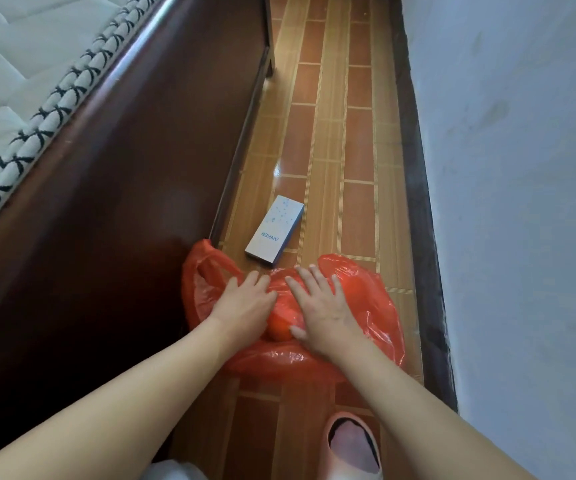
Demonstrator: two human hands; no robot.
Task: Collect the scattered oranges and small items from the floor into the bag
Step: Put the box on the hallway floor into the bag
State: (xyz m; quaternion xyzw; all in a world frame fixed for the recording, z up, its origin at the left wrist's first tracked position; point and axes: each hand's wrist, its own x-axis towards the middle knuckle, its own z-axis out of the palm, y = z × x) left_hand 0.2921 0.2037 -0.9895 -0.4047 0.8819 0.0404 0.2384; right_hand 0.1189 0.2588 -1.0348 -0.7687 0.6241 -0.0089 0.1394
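Soft, even daylight is filling the scene; a glare patch is shining on the floor, the bed frame is lying in shadow, and wide-angle distortion is bending straight edges.

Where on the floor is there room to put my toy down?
Bare floor runs beyond the blue box, between the bed frame and the wall. Near the person it is crowded: the red bag under both hands fills the strip.

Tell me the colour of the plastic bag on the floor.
Translucent orange-red; the bag shows best in the head view, the only one.
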